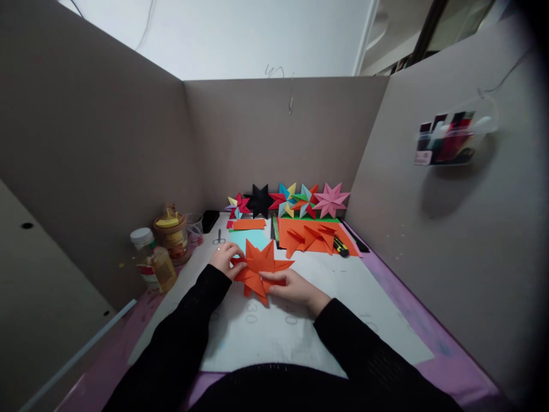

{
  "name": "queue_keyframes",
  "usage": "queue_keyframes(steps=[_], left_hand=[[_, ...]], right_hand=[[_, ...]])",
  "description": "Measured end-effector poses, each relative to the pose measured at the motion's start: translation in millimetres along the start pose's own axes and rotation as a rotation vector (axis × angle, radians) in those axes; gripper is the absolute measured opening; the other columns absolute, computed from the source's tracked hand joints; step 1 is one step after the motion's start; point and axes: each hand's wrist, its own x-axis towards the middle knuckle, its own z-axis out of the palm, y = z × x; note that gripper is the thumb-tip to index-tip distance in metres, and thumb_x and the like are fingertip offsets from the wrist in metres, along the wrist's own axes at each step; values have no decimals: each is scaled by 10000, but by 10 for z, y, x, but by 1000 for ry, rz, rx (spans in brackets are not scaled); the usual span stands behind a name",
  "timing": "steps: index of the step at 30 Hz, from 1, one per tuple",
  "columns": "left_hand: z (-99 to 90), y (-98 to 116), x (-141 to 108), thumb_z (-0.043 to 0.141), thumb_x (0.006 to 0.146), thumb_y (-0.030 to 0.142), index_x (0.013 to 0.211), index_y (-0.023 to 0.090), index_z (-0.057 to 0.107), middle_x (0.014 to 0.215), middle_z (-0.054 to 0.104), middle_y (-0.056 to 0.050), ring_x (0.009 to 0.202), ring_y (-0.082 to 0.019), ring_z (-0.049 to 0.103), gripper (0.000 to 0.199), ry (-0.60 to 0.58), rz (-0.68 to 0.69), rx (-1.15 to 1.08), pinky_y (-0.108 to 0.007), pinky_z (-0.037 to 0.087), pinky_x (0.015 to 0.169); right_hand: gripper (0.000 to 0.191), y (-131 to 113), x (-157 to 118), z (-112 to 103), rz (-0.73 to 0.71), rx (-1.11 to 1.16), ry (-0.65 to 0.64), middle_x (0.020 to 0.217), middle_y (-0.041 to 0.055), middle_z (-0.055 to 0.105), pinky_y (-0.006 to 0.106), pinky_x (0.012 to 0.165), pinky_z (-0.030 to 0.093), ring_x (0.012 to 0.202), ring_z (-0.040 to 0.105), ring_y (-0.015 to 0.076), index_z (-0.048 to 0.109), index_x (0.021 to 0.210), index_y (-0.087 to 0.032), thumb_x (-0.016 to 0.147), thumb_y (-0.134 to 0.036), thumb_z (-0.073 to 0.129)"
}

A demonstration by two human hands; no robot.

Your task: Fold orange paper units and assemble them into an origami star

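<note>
An orange folded paper star [260, 260] with several points is held just over the white board [343, 286]. My left hand [227, 258] pinches its left side between thumb and fingers. From the right, my right hand [294, 286] grips the star's right edge, fingers stretched across its face and thumb below. Behind the star lies a light blue paper sheet [249, 239]. To its right, folded orange paper pieces [311, 237] rest on orange sheets [348, 240].
Finished paper stars, among them a pink star [331, 200] and a black star [259, 200], lean along the back wall. A yellow-black cutter [341, 247] lies at right, scissors [219, 237] at left. A glue bottle [154, 263] and a pot [172, 234] stand by the left wall.
</note>
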Motion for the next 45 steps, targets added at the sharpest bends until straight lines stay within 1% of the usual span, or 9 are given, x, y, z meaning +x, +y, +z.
queue_keyframes(steps=[7, 14, 20, 24, 27, 30, 34, 41, 45], left_hand=[[54, -26, -7, 616, 709, 253, 780, 197, 604, 896, 588, -55, 841, -198, 522, 91, -2, 84, 42, -347, 409, 799], [96, -5, -22, 653, 674, 293, 842, 204, 605, 944, 594, -66, 894, -223, 526, 196, 1, 41, 75, -362, 404, 807], [94, 23, -25, 633, 648, 190, 695, 203, 586, 923, 603, -49, 861, -206, 521, 68, 10, 56, 89, -334, 404, 775], [99, 43, -26, 565, 655, 117, 631, 204, 598, 811, 595, -44, 775, -185, 502, 96, 50, 102, 152, -311, 404, 727], [116, 39, -32, 540, 727, 171, 654, 201, 625, 754, 580, -53, 724, -178, 494, 116, 80, 135, 183, -302, 413, 696], [142, 20, -52, 502, 801, 236, 705, 200, 645, 752, 580, -54, 704, -157, 519, 176, 94, 152, 126, -274, 433, 684], [161, 2, -88, 446, 843, 234, 762, 218, 658, 779, 609, -46, 684, -130, 547, 227, 64, 100, 127, -236, 438, 647], [105, 44, -71, 530, 780, 249, 736, 229, 660, 790, 642, -53, 798, -198, 559, 138, 125, 76, 230, -325, 435, 762], [133, 52, -58, 589, 721, 261, 696, 215, 616, 1034, 615, -78, 1051, -261, 511, 59, 182, 55, 152, -420, 388, 902]], right_hand=[[519, 31, 12, -36, -24, -40, -7, 1248, 101, 564, 436, 1048, 312, 1189, 483, 265, 559, 1205, -181, 745, -404, 649], [474, -10, 4, -16, -28, -28, -28, 1256, 88, 559, 427, 1052, 315, 1193, 483, 252, 557, 1205, -184, 773, -365, 626], [453, -55, 3, 0, -36, -24, -53, 1252, 67, 565, 412, 1049, 333, 1194, 485, 239, 547, 1215, -199, 789, -341, 604], [457, 22, 23, -24, -31, -69, 11, 1241, 66, 573, 425, 1046, 334, 1175, 501, 246, 555, 1208, -205, 766, -300, 620], [465, 78, 35, -35, -10, -90, 73, 1219, 68, 590, 447, 1011, 372, 1132, 534, 251, 548, 1216, -203, 756, -247, 605], [507, 112, 49, -42, 2, -90, 117, 1238, 73, 574, 453, 988, 394, 1113, 546, 248, 510, 1252, -197, 751, -206, 584], [514, 121, 62, -52, -18, -80, 140, 1260, 67, 557, 442, 1011, 371, 1153, 515, 244, 508, 1252, -204, 744, -211, 587], [490, 24, 25, -13, -54, -14, 75, 1221, 75, 586, 455, 1006, 375, 1139, 527, 263, 547, 1221, -203, 748, -307, 623], [498, 13, 17, -25, -50, -25, -3, 1252, 69, 564, 442, 1035, 342, 1177, 497, 259, 535, 1232, -228, 759, -349, 631]])
